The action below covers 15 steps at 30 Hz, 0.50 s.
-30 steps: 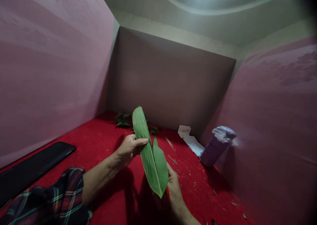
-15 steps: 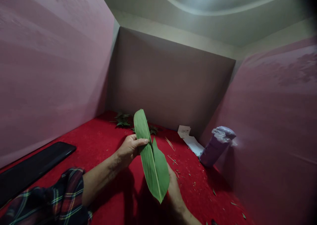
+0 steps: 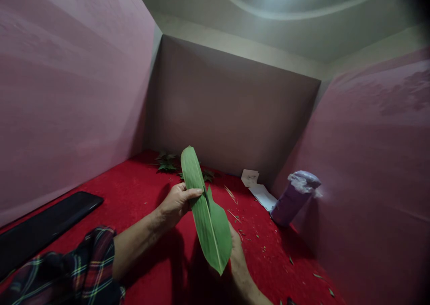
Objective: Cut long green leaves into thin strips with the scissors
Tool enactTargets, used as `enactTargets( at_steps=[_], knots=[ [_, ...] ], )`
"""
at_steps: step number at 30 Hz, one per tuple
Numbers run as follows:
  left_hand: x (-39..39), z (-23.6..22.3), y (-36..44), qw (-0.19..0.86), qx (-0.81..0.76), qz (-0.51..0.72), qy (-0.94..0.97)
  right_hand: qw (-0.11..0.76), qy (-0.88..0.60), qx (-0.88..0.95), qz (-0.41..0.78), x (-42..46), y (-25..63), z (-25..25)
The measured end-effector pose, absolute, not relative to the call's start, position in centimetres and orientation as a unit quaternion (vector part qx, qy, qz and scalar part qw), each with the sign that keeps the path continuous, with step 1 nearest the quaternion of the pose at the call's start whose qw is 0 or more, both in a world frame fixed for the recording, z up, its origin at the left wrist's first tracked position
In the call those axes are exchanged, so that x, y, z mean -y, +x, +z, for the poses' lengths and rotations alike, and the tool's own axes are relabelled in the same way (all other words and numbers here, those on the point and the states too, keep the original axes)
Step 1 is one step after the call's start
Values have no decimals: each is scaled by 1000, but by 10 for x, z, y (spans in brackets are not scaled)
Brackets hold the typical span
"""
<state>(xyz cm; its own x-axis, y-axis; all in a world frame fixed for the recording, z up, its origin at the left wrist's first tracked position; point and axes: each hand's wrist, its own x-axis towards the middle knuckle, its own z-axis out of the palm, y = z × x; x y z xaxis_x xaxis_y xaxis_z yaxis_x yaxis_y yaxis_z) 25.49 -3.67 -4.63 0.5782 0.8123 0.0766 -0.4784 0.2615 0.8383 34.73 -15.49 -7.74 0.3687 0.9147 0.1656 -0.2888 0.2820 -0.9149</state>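
A long green leaf (image 3: 201, 211) with a pale midrib stands tilted in front of me, its rounded lower half broad and its upper part folded narrow. My left hand (image 3: 176, 203) pinches its left edge around the middle, thumb on the front face and fingers behind. On the lower right side, my right hand (image 3: 235, 247) is mostly hidden behind the leaf, at its right edge; its fingers are out of sight. A dark gap shows along the midrib between the folded parts.
Darker green leaves (image 3: 167, 161) lie at the back of the red cloth (image 3: 134, 179). Thin sticks (image 3: 230, 194) and leaf scraps are scattered to the right. White papers (image 3: 264, 197) lie beside a purple plastic-wrapped pack (image 3: 292, 202). A long black object (image 3: 50, 224) lies at left.
The leaf's lower end has shifted slightly right, and its upper tip has risen a little. Both hands keep nearly the same places.
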Motion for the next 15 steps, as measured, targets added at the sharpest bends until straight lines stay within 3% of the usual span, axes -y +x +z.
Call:
enactTargets(
  at_steps=[15],
  knots=[
    [39, -42, 254, 767, -195, 416, 447, 711, -432, 355, 426, 157, 347, -70]
  ],
)
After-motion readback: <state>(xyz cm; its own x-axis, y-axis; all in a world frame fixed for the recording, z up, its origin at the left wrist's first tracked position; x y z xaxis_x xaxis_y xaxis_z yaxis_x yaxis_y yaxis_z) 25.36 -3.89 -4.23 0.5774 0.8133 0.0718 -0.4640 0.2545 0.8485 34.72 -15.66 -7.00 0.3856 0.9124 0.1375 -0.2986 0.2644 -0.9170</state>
